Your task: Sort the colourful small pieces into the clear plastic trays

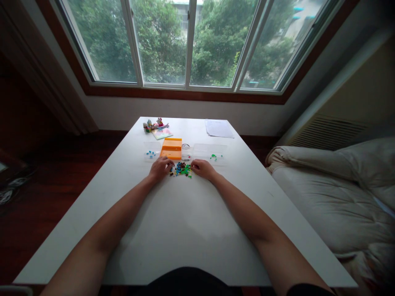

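Note:
A heap of small toy building bricks (183, 169), blue, brown, green and pale, lies on the white table (185, 230). My left hand (159, 168) rests at the heap's left edge with its fingers curled in beside the blue pieces. At the right edge, by the green pieces, my right hand (202, 168) has its fingertips pressed together. Whatever either hand pinches is too small to make out. Behind my left hand, a clear tray (148, 145) holds several blue bricks. Another clear tray (212, 148), behind my right hand, has several green bricks in it.
Between the trays stands an orange tray-like box (171, 148), with a clear piece beside it. Small brick figures (148, 126) and a colourful card (162, 132) are at the far left. White paper sheets (219, 128) lie far right. A cushioned sofa (333, 197) flanks the table.

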The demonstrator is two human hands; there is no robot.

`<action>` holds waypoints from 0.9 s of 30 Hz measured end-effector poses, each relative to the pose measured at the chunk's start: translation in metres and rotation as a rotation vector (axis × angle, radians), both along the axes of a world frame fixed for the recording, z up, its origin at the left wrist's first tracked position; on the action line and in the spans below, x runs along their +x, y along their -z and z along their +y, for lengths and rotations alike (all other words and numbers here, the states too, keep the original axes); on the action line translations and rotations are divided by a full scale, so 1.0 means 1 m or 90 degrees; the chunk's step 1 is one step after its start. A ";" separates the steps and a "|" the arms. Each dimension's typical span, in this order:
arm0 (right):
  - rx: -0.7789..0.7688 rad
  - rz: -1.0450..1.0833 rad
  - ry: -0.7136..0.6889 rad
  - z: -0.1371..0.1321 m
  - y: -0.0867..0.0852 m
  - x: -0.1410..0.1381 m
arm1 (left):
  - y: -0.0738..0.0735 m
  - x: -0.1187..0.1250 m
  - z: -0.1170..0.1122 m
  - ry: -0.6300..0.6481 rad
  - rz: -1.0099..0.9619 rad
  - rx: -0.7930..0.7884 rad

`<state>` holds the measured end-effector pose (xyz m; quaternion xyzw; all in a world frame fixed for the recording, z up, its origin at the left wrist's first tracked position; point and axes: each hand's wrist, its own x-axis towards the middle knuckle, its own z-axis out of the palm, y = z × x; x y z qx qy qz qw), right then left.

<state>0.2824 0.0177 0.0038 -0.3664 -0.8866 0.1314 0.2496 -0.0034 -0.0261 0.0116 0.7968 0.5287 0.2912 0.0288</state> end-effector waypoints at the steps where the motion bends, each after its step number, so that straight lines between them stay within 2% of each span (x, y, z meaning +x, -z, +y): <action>1: 0.022 0.008 0.015 0.000 0.001 -0.002 | 0.001 0.000 0.001 -0.003 0.001 0.010; 4: 0.086 0.022 0.023 -0.002 0.002 -0.008 | 0.004 0.000 0.004 -0.022 -0.001 0.018; 8: 0.121 -0.005 -0.036 -0.005 0.004 -0.018 | 0.008 -0.003 0.007 -0.044 -0.005 0.006; 14: 0.109 -0.065 -0.058 -0.005 0.011 -0.024 | 0.008 -0.003 0.006 -0.044 -0.009 -0.007; 27: 0.079 -0.102 -0.041 -0.007 0.009 -0.027 | 0.011 -0.004 0.009 -0.035 -0.011 -0.011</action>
